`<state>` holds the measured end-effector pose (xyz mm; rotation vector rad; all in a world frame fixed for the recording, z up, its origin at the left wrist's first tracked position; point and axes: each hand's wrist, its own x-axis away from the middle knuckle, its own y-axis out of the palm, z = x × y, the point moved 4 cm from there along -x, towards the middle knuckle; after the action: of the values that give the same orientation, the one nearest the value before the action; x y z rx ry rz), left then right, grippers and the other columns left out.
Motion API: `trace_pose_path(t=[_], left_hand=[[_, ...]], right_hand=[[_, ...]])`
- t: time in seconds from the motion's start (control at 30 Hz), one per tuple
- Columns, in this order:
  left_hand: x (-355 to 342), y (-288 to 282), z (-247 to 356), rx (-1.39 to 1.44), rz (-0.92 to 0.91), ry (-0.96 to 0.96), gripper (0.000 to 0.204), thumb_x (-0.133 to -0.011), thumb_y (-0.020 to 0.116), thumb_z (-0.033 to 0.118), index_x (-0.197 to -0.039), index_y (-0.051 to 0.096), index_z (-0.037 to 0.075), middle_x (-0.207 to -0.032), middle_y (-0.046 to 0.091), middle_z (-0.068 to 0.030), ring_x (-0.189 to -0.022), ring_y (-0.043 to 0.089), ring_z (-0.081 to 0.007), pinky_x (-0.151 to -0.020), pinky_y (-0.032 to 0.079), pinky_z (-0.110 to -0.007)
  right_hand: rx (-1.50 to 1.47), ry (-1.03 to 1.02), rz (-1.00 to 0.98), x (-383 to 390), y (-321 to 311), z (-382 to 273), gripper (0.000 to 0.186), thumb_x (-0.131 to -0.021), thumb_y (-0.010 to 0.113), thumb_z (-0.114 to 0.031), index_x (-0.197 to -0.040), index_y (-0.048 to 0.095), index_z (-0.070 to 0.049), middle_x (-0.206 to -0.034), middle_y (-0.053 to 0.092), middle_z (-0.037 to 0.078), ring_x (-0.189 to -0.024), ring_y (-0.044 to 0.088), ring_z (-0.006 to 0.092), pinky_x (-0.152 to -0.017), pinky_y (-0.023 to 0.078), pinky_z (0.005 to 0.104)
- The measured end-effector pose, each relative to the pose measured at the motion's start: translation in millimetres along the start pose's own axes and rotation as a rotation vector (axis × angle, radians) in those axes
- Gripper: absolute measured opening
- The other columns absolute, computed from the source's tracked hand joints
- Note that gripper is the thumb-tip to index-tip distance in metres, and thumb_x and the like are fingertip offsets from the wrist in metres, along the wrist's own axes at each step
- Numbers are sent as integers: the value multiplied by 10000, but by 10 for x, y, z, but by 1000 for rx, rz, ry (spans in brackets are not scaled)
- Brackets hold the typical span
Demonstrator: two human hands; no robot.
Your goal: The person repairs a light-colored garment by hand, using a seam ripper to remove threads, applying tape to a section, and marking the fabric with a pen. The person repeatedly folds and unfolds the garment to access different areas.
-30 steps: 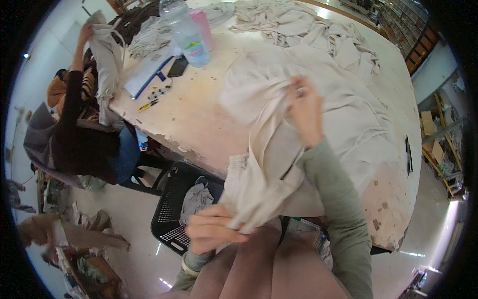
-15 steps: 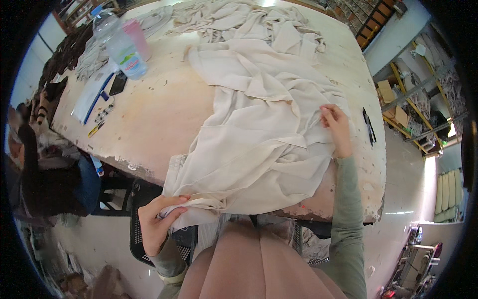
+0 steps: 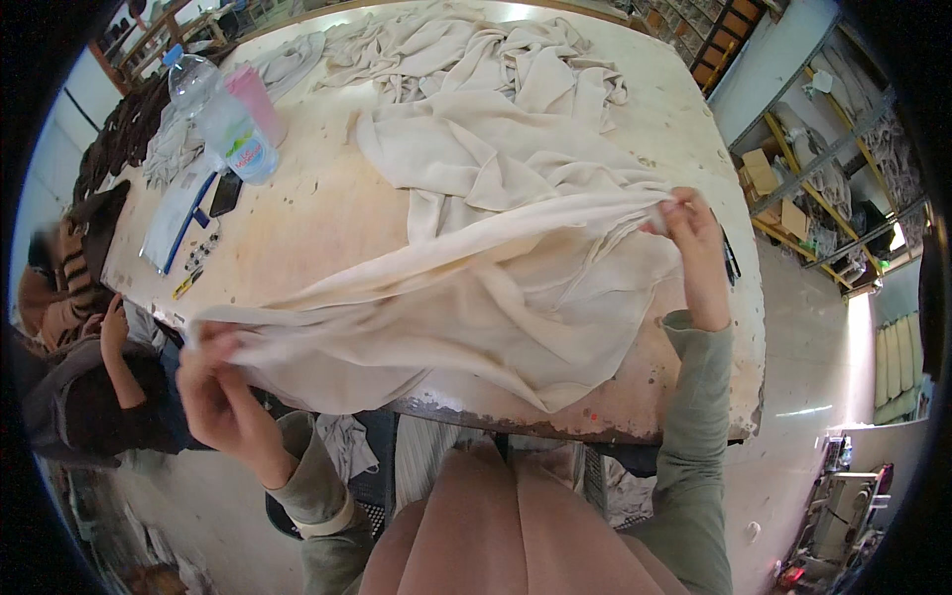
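A large cream knit garment (image 3: 496, 307) is stretched across the front of the table, with loose folds lying behind its taut upper edge. My left hand (image 3: 223, 397), smeared by motion, pinches its left end past the table's front edge. At the right, my right hand (image 3: 697, 253) is closed on a gathered part of the same cloth, raised a little off the tabletop. The lower part of the garment hangs slack between my hands, down to the front edge. Its exact cut cannot be made out from the folds.
Several cream garments (image 3: 476, 50) are heaped at the table's far side. On the left stand a plastic bottle (image 3: 228, 129) and a pink cup (image 3: 260, 104), near a phone (image 3: 226, 192) and a yellow cutter (image 3: 186, 284). A pen (image 3: 731, 258) lies right. Another person's hand (image 3: 115, 327) shows far left.
My left hand has swung left and up, drawing the cloth wide. My right hand has shifted slightly right and now grips the cloth. The garment went from lying rumpled to being pulled taut along its upper edge.
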<state>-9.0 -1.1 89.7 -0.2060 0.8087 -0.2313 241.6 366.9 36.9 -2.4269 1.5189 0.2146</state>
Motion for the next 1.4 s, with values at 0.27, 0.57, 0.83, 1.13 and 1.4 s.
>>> trace_pose_path(t=[0.27, 0.57, 0.83, 1.13, 1.4], left_hand=[[212, 929, 159, -148, -990, 234, 227, -806, 634, 87, -1023, 619, 22, -1027, 628, -131, -1020, 531, -341, -883, 430, -401], [410, 2361, 179, 555, -1137, -283, 399, -816, 675, 75, -1182, 520, 35, -1009, 637, -93, -941, 598, -202, -828, 457, -302], [712, 2541, -227, 956, -996, -822, 544, -804, 690, 5, -1291, 456, 70, -1051, 628, -93, -883, 623, -125, -718, 495, -236], [755, 2518, -68, 829, -810, -546, 553, -794, 650, -80, -1287, 435, 53, -1057, 548, -70, -854, 626, -100, -715, 526, -215], [846, 2618, -169, 834, -1078, -702, 222, -836, 685, 58, -1042, 622, 5, -813, 662, -23, -741, 580, -43, -651, 447, -169]], right_hand=[[99, -104, 44, 258, 102, -128, 248, -818, 670, -87, -1062, 639, -58, -918, 623, -16, -745, 533, 73, -679, 462, 220], [-263, 92, -378, 733, 942, 278, 684, -823, 657, -17, -1379, 274, -122, -946, 637, 51, -874, 587, 109, -772, 447, 248], [-457, 302, -263, 761, 909, 433, 548, -869, 611, -21, -1322, 311, -88, -956, 632, 50, -887, 575, 100, -786, 433, 229], [-112, 219, -180, 747, 839, 453, 203, -902, 595, -123, -1075, 568, -19, -879, 636, 25, -769, 541, 54, -670, 427, 205], [-96, 214, -124, 642, 730, 467, 192, -909, 602, -183, -944, 656, -2, -755, 606, -24, -664, 478, 23, -605, 387, 184]])
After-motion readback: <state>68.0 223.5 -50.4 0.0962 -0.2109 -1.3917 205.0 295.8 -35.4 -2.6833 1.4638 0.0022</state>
